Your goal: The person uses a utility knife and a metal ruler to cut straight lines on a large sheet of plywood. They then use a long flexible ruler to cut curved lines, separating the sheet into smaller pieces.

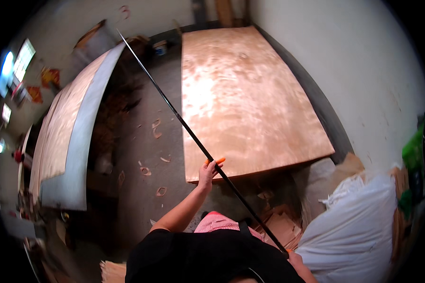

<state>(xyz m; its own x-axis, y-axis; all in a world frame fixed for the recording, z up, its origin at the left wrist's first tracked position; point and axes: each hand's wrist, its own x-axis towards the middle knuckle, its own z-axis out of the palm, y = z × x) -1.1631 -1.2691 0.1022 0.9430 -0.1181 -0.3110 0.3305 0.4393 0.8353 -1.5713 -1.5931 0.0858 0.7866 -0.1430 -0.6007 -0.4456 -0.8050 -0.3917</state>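
Observation:
A long, thin black pole (174, 112) slants across the view from near my right hip to the far left, tapering toward its far end. My left hand (207, 175) is closed round its middle, with orange coverings on the fingertips. Low at the right, my right hand (295, 259) grips the near end, partly hidden by my body, with a bit of orange showing there too. Beyond my left hand lies a large stack of pale wood veneer sheets (250, 101), its top shiny under the light. The pole passes above the stack's left near corner.
At left stands a table (75, 174) with a grey top and wood sheets (78, 113) on it. Curled wood scraps (145, 170) litter the floor between. A white sack (354, 226) and brown sheets (281, 227) lie at near right. A wall (359, 85) runs along the right.

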